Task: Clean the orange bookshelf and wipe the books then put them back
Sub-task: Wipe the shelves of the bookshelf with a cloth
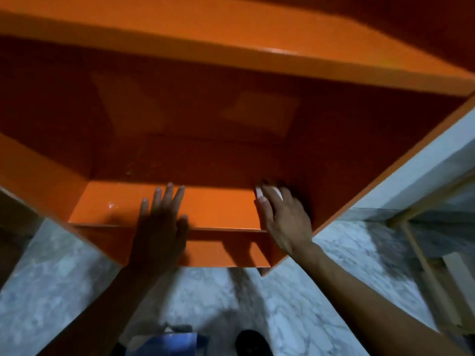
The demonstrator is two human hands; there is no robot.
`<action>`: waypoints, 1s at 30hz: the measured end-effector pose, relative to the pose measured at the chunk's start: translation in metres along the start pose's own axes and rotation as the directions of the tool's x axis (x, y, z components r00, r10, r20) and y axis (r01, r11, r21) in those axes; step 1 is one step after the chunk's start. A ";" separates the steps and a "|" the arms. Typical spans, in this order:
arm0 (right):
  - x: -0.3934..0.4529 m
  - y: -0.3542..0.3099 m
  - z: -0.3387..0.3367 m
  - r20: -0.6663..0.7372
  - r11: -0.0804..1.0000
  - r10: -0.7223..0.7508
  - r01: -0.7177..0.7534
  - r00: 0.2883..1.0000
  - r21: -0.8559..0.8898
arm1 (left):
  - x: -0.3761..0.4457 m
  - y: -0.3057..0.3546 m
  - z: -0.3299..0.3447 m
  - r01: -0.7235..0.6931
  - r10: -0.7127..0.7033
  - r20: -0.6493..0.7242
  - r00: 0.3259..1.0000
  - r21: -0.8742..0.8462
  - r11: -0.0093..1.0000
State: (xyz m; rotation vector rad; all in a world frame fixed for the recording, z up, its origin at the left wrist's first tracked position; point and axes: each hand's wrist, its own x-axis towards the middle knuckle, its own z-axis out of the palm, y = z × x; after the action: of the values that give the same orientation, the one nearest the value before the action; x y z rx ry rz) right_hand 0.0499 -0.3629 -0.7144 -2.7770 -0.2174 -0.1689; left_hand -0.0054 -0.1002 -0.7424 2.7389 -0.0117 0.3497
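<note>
The orange bookshelf fills the upper view, and its visible compartment holds no books. My left hand lies flat with fingers spread on the shelf board, near the front edge. At the right back corner of the same board, my right hand presses a white cloth, which is mostly hidden under its fingers. Small specks show on the back part of the board.
Grey marble floor lies below the shelf. A blue object and a dark shoe sit at the bottom edge. A wooden frame stands at the right, beside a white wall.
</note>
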 end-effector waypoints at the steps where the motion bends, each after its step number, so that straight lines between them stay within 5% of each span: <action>1: 0.002 -0.001 0.001 -0.035 1.000 -0.025 0.025 0.999 -0.007 | 0.000 -0.002 0.002 -0.002 0.003 -0.041 0.999 0.021 1.000; 7: -0.008 -0.022 0.022 0.004 0.909 -0.412 0.411 0.911 -0.072 | -0.006 -0.013 0.011 -0.037 0.054 -0.162 0.985 0.108 0.993; 10: -0.015 -0.035 0.033 0.038 0.795 -0.603 0.604 0.797 -0.050 | -0.010 -0.021 0.008 -0.006 0.028 -0.185 0.982 0.117 0.993; 13: -0.023 -0.046 0.040 -0.019 0.664 -0.745 0.743 0.667 0.082 | -0.015 -0.029 0.002 0.058 -0.032 -0.208 0.978 0.120 0.991; 15: -0.030 -0.054 0.036 -0.043 0.622 -0.765 0.754 0.643 0.210 | -0.020 -0.031 0.000 0.102 -0.076 -0.203 0.976 0.123 0.987; 19: -0.041 -0.056 0.006 -0.160 0.620 -0.646 0.635 0.747 0.460 | -0.029 -0.030 -0.004 0.159 -0.132 -0.157 0.979 0.172 0.972; 23: -0.003 -0.024 -0.014 -0.385 0.831 -0.232 0.388 0.893 0.399 | -0.028 -0.025 -0.008 0.219 -0.209 -0.072 0.975 0.208 0.953; 27: 0.039 -0.006 -0.023 -0.036 0.918 0.154 -0.129 0.987 0.375 | -0.028 -0.016 -0.012 0.251 -0.254 -0.025 0.967 0.255 0.934; 30: 0.049 -0.012 -0.017 0.205 0.969 0.113 -0.154 0.972 0.195 | -0.027 -0.013 -0.014 0.273 -0.281 -0.007 0.960 0.258 0.927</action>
State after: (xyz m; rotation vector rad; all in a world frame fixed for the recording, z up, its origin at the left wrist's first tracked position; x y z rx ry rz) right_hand 0.0948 -0.3514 -0.6877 -2.5841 -0.0875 0.1505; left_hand -0.0344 -0.0834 -0.7409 2.9451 0.4394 0.2437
